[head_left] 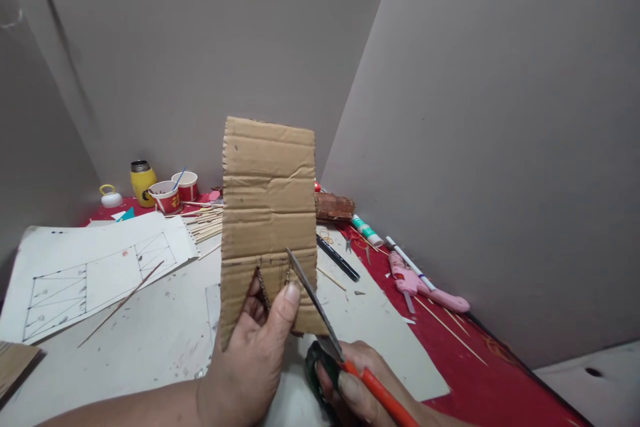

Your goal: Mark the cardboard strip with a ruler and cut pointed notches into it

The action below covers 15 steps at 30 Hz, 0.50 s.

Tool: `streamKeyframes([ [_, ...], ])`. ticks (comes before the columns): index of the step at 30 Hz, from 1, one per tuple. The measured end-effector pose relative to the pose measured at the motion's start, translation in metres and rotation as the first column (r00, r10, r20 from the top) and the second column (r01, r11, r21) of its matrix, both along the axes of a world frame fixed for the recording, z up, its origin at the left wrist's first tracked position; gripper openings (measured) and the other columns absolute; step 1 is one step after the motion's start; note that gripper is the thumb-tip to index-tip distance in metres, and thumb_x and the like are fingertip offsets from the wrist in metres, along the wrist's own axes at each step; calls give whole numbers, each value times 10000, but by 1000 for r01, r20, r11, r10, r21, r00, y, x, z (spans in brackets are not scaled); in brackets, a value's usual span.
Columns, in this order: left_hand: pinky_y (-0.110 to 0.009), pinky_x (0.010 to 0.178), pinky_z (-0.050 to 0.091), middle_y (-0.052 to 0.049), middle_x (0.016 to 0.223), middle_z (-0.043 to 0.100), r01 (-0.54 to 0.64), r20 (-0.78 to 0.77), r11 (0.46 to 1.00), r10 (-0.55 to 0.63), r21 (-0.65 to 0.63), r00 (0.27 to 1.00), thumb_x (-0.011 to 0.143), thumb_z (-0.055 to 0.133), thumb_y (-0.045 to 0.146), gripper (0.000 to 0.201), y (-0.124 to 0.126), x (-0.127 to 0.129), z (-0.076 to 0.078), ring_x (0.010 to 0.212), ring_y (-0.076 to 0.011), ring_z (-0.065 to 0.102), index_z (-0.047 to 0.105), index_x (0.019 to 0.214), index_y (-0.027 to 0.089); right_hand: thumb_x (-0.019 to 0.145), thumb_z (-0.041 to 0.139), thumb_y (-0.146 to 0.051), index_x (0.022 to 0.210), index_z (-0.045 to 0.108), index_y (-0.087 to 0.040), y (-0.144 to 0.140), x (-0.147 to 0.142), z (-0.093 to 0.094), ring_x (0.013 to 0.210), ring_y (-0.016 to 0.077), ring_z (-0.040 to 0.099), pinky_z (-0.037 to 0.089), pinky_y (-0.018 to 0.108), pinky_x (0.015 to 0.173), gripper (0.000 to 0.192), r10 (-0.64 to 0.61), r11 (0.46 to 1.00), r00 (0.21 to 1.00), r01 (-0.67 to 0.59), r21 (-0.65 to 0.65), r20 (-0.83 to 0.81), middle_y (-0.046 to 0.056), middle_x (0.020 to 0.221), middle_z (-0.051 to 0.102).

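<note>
Up above the white sheet (160, 340), the cardboard (270, 193) stands nearly upright! The left hand (260, 353) pinches it low, thumb across the front, fingers curled behind and showing through the gap. And the right hand (380, 368), over the sheet too, wraps round the scissors (314, 300), one blade lying across the cardboard's front; where the other sits, I can't tell. It looks light, this piece, fairly stiff but creased crosswise, so it may well fold at those ridges. Best hold? Flat, close by the gap, no crushing! A pen (339, 258) lies on the sheet's right side, a glue gun (407, 280) just off that edge.
</note>
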<state>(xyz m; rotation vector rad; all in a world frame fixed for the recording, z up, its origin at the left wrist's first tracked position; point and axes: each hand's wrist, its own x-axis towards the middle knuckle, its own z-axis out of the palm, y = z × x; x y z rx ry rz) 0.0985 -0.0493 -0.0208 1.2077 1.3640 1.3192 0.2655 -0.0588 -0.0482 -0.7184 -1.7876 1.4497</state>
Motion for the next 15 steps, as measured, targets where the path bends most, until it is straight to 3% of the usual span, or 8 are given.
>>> streamKeyframes([
  [3,-430,1131,357,-87,1003,755,79,47,994,-83,78,995,818,680,479,312,6,-5,1,1168,-295,626,739,1022,251,964,422,-565,741,467,-207,4,1,3,591,132,374,389,280,601,424,30,1000,999,-30,2,-11,-18,666,417],
  [7,-391,932,516,-85,968,749,373,2,913,-378,166,926,747,764,426,362,20,-19,14,1041,-296,663,719,1053,238,963,399,-613,798,490,-196,13,9,8,659,147,411,406,262,598,457,5,1000,1000,-5,6,14,14,758,471],
  [11,-433,928,513,-118,1067,724,545,14,834,-548,85,837,675,787,543,511,37,-40,33,1070,-332,643,713,1066,224,908,389,-730,739,457,-208,22,23,11,612,140,363,385,267,573,552,-131,988,980,117,96,152,-14,692,405],
  [15,-499,1011,456,-154,1277,652,714,79,699,-715,49,695,601,811,587,707,48,-54,51,1236,-389,557,680,1191,220,861,331,-813,689,392,-226,28,31,12,553,122,281,274,254,480,615,-215,970,948,179,167,234,-42,622,318],
])
